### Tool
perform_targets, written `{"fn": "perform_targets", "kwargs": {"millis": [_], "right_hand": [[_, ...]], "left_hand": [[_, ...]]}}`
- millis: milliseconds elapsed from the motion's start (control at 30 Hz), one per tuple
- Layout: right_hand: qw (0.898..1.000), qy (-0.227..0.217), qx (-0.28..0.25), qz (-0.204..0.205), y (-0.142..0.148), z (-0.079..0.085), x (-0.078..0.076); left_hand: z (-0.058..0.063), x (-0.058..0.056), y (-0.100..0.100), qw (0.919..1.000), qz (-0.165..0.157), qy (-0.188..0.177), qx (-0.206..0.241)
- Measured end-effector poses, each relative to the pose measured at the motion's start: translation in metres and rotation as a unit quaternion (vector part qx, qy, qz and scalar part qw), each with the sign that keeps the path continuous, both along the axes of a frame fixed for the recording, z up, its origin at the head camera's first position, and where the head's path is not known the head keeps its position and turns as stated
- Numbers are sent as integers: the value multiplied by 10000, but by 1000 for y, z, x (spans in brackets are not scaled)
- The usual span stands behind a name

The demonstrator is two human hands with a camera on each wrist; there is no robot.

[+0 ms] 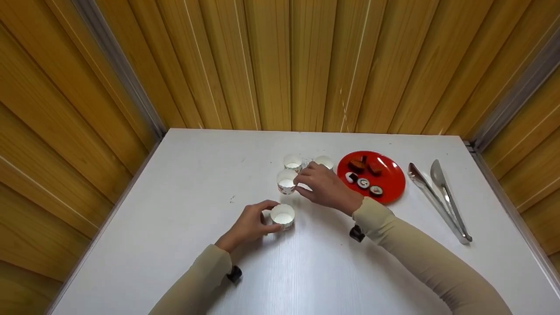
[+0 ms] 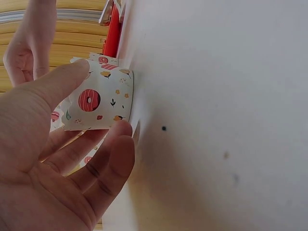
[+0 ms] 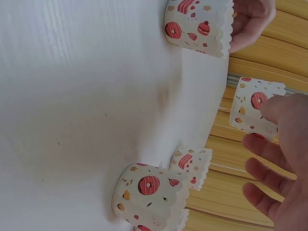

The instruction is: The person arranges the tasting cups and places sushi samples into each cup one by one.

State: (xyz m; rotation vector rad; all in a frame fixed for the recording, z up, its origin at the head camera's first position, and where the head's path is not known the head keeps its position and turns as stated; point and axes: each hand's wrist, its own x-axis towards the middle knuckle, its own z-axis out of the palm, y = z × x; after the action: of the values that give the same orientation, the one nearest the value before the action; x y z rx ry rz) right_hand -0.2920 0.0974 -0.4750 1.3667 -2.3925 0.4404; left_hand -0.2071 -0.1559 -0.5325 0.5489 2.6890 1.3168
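My left hand (image 1: 251,223) grips a white paper baking cup (image 1: 282,215) between thumb and fingers; the cup stands upright on the table. Red doughnuts and small flowers print its side, plain in the left wrist view. Further back, my right hand (image 1: 326,186) pinches a second such cup (image 3: 255,108), which appears raised off the table in the right wrist view. Around it stand more baking cups: one (image 1: 292,161) behind, another (image 1: 324,161) beyond the right fingers, and a nearer cup (image 3: 151,195) that the right hand mostly hides from the head view.
Right of the cups lies a red plate (image 1: 396,181) bearing several sushi-like pieces (image 1: 363,183). Metal tongs (image 1: 437,203) lie spread further right. Wood-patterned panels (image 1: 271,65) close in the back and sides of the white table (image 1: 197,175).
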Motion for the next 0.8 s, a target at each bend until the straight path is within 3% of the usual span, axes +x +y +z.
{"fn": "perform_targets", "kwargs": {"millis": [800], "right_hand": [[9940, -280, 808, -687, -14, -7, -13]], "left_hand": [[-3, 0, 0, 9999, -17, 84, -113]]}}
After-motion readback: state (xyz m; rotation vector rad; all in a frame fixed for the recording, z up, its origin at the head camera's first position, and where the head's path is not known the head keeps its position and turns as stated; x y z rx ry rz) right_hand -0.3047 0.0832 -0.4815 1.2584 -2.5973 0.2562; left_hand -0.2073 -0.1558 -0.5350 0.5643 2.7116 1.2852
